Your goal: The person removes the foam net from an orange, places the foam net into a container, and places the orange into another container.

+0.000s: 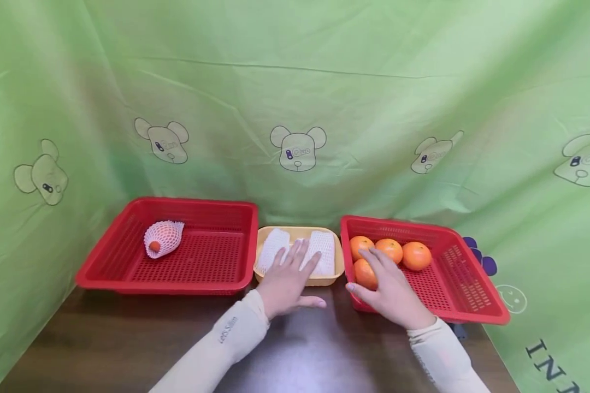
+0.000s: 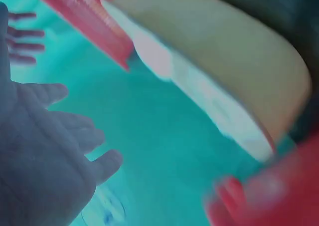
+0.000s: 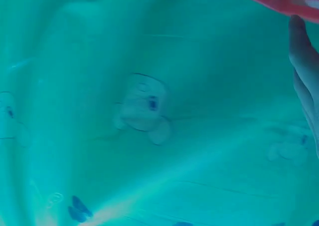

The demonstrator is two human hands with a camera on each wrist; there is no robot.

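Observation:
My left hand [image 1: 285, 284] is over the small yellow tray [image 1: 341, 267], fingers spread and thumb out to the side. White foam net sleeves [image 1: 322, 254] lie in that tray, partly covered by the fingers. In the left wrist view the yellow tray [image 2: 214, 41] shows beside the spread hand [image 2: 45, 151]. My right hand [image 1: 390, 289] reaches over the near left corner of the right red basket [image 1: 472, 314], its fingertips overlapping an orange [image 1: 364, 274]. Several oranges [image 1: 417, 256] sit in this basket. Only extended fingers [image 3: 306, 61] show in the right wrist view.
A larger red basket [image 1: 211, 285] on the left contains an orange in a foam net [image 1: 164, 237]. All three containers stand side by side on a dark wooden table [image 1: 295, 349]. A green curtain [image 1: 295, 82] with mouse faces hangs behind and at both sides.

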